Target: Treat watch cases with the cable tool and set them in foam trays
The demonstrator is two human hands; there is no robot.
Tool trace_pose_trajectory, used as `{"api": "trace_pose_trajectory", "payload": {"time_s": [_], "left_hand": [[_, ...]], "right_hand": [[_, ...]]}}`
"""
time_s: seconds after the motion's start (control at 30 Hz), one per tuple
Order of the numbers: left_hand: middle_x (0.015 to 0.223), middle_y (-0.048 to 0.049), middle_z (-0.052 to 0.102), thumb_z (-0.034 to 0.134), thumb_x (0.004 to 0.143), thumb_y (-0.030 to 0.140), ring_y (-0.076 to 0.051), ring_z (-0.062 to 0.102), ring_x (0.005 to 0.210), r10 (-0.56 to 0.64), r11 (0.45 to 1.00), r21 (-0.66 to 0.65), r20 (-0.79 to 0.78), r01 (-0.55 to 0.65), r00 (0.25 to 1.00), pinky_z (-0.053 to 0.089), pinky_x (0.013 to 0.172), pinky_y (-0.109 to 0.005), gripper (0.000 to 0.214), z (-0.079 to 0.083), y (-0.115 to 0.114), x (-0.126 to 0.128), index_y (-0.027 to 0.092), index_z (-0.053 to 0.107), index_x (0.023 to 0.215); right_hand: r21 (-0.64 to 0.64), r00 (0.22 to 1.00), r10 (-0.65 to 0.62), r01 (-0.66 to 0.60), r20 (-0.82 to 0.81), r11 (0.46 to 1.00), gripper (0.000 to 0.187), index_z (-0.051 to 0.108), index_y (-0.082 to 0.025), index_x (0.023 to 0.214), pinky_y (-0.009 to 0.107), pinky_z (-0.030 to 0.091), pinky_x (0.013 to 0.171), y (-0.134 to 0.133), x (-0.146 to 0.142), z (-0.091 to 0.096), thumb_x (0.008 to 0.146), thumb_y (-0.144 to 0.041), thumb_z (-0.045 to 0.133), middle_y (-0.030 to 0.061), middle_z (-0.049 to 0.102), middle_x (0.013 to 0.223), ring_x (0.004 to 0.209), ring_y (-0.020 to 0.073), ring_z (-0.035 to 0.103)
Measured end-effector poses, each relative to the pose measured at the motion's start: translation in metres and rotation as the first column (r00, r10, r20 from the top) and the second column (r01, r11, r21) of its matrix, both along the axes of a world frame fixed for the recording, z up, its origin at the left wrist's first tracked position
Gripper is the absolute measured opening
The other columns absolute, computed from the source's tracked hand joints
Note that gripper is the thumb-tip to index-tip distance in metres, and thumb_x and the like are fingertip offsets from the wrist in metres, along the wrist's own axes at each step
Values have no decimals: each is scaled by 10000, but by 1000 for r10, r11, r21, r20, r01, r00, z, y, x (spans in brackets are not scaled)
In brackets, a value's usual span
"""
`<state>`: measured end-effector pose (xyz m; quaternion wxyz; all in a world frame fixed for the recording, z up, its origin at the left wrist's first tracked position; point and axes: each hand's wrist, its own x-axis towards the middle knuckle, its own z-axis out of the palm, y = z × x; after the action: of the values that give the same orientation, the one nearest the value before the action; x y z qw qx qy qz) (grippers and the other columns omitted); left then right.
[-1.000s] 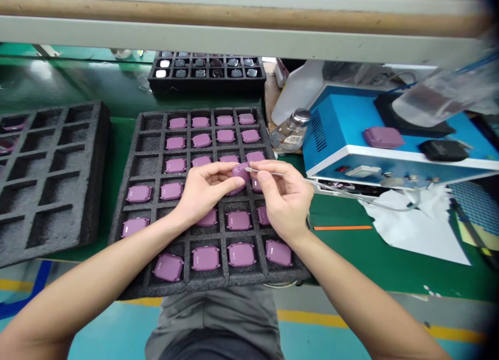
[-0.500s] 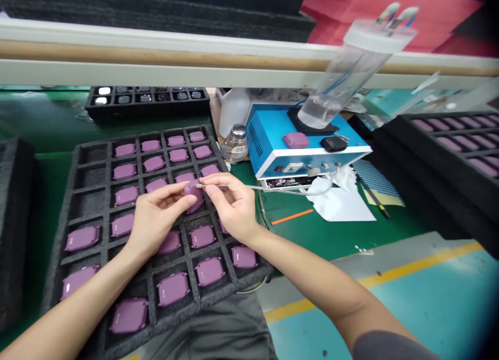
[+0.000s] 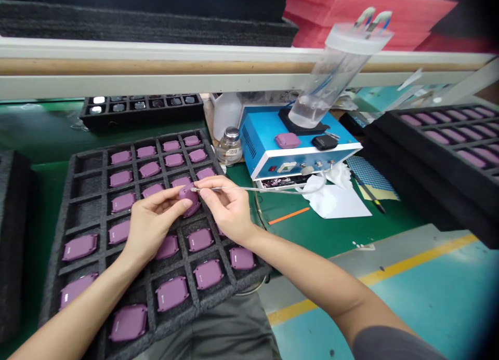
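My left hand (image 3: 154, 221) is closed around a purple square case (image 3: 189, 198), held just above the black foam tray (image 3: 78, 165). My right hand (image 3: 228, 207) pinches a thin metal nozzle (image 3: 218, 189) on a clear tube, its tip touching the top of that case. The tube runs right toward the blue machine (image 3: 296, 148). Many cells of the tray under my hands hold several more purple cases (image 3: 149, 169); its left column stands empty.
A small glass bottle (image 3: 229, 145) and a white jug (image 3: 226, 113) stand left of the blue machine. A clear cylinder (image 3: 335, 74) rises over it. White paper (image 3: 339, 201) lies on the green mat. Other foam trays sit far back (image 3: 140, 108) and right (image 3: 440, 152).
The view swung to the right, bringing the right-hand trays into sight. Both hands keep the same grip, with the nozzle still at the case.
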<state>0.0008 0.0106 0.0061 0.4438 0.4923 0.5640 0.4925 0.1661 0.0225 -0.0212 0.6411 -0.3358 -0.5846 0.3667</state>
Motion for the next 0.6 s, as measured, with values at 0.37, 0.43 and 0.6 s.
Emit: {"api": "trace_pose_trajectory", "payload": {"time_s": [0.37,0.43,0.6], "left_hand": [[874,-55,810,949,587,412,-163,714,727,7,1000,0,3,-7,1000,611,826,-300,481,1,0,0,178,823,988],[872,-57,809,949,584,416,-169,717,729,8,1000,0,-2,-8,1000,613,828,-309,488,1,0,0,177,823,991],[877,-69,809,945,581,443,-197,728,745,9,1000,1,-18,-9,1000,619,843,-349,511,2,0,-1,172,824,997]], "right_hand": [[-5,1000,-7,7,6,1000,111,737,-219,937,312,624,863,0,0,0,939,-296,657,59,748,1006,964,170,722],[-10,1000,-12,12,12,1000,117,736,-222,935,314,627,857,0,0,0,939,-307,657,59,750,1004,964,173,722],[-1,1000,3,-3,-7,1000,99,739,-219,943,305,623,849,0,0,-1,938,-277,658,60,745,1005,957,167,722]]}}
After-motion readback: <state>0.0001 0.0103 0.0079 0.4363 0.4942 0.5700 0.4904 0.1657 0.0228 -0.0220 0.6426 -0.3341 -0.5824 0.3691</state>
